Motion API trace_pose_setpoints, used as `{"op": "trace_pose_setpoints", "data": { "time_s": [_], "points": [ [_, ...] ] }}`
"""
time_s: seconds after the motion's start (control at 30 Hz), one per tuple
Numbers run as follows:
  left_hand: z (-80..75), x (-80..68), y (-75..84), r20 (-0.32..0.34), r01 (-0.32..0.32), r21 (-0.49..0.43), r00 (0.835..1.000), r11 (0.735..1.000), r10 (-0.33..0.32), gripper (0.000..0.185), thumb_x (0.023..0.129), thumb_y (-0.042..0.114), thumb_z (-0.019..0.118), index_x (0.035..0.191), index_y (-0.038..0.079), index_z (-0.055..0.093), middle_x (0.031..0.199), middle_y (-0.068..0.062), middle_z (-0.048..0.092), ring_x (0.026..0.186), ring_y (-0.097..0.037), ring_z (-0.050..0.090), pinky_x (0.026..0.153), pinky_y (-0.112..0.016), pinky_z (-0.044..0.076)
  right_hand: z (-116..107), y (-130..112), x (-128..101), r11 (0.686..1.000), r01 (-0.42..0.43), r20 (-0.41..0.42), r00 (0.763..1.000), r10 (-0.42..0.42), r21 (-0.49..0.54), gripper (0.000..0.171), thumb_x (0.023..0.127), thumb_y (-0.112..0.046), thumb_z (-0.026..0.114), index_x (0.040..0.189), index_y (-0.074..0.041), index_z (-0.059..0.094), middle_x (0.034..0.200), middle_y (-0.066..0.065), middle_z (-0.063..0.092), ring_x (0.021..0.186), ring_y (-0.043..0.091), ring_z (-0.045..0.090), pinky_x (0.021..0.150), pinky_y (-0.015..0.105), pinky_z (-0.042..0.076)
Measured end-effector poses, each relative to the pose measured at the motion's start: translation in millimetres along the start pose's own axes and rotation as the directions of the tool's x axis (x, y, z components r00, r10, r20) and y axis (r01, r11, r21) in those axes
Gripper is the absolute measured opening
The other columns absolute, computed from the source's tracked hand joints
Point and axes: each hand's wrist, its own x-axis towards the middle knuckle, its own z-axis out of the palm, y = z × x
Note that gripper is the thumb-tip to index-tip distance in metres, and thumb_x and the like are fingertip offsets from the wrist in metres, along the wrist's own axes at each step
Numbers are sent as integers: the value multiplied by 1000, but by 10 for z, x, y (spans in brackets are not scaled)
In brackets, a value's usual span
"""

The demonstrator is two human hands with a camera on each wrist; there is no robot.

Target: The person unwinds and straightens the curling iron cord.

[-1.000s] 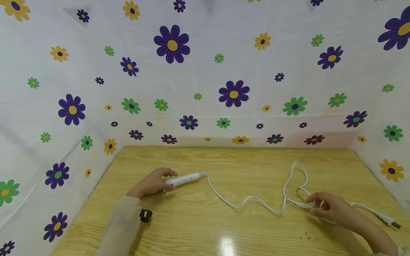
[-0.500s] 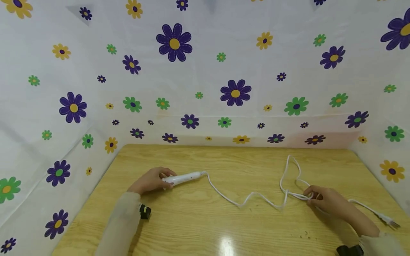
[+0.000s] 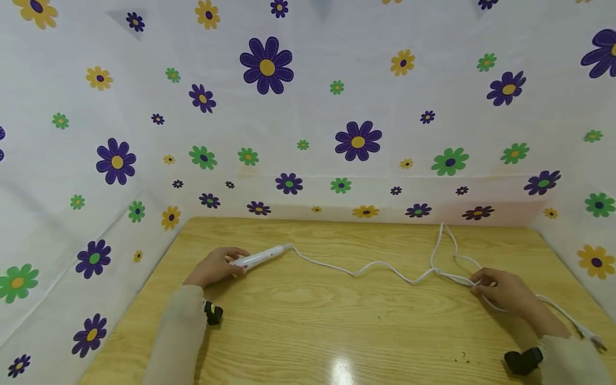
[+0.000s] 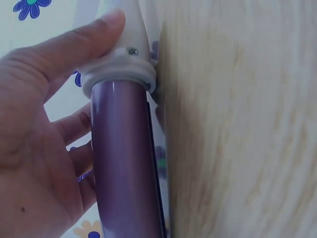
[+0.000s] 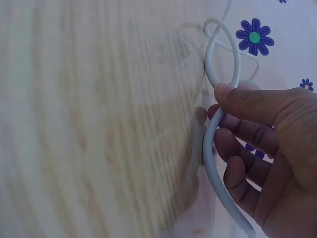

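Observation:
In the head view my left hand grips a curling iron at the left of the table. Its white handle points right, toward the cord. The left wrist view shows the purple barrel and the thumb on the white part just above the collar; the other fingers lie behind. At the right, my right hand pinches the white power cord between thumb and fingers. A small loop of cord stands above the thumb in the right wrist view.
The plug lies near the right edge of the wooden table. A larger cord loop reaches the table's back edge, by the flowered cloth. Dark specks dot the table at the front right. Black wrist cameras sit on both sleeves.
My left hand has shifted left with the curling iron. My right hand has closed on the cord and moved slightly back; the cord loop has slid toward the back edge and the cord between looks straighter.

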Motion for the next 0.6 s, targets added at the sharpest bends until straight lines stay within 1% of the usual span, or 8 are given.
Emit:
{"op": "trace_pose_setpoints", "data": {
  "time_s": [0.07,0.17,0.3,0.4,0.47,0.53,0.6],
  "points": [
    [-1,21,1,-4,1,2,1000,1000,-1,45,83,28,76,125,21,65,129,-18,56,94,-23,57,77,-32,45,-12,9,-21,1000,-15,8,1000,15,-5,24,93,-25,64,105,-5,66,86,1,67,68,2,51,56,26,40],
    [0,48,5,-9,2,8,1000,1000,-2,44,82,28,76,125,22,65,129,-18,57,94,-23,56,78,-32,45,-21,-18,-40,1000,-17,11,1000,17,-7,24,92,-25,65,105,-4,66,87,3,68,72,8,56,59,29,43],
    [4,55,1,-7,-17,16,1000,1000,17,45,83,29,76,125,20,64,129,-20,57,97,-26,56,80,-35,46,-33,-93,-55,1000,-4,-2,1000,4,-7,19,91,-19,66,104,-4,66,89,6,68,76,17,62,62,32,47],
    [-17,22,-10,-12,-38,36,999,999,38,46,85,29,74,127,16,63,131,-22,55,107,-31,55,86,-42,47,-31,-157,-63,1000,-3,-2,1000,3,-2,18,92,-17,65,105,-4,65,92,8,68,76,19,64,61,29,49],
    [-35,-13,1,-27,-54,48,998,997,55,47,86,29,72,129,14,61,133,-22,54,116,-36,52,93,-49,46,-36,-200,-77,1000,1,-14,1000,0,5,20,93,-17,64,107,-2,64,94,11,68,77,20,64,62,31,50],
    [-49,-50,26,-59,-85,86,994,993,91,46,89,31,69,130,14,60,136,-21,53,123,-40,49,99,-56,41,-43,-244,-101,1000,11,-46,999,-11,3,25,94,-20,62,110,0,63,98,15,69,80,25,65,65,37,52],
    [-53,-99,70,-101,-112,144,987,983,127,46,90,34,67,131,15,59,138,-19,52,128,-42,45,102,-62,33,-47,-292,-130,1000,29,-81,996,-29,-4,33,95,-24,61,116,2,60,101,19,68,85,32,66,70,46,53]
  ]
}}
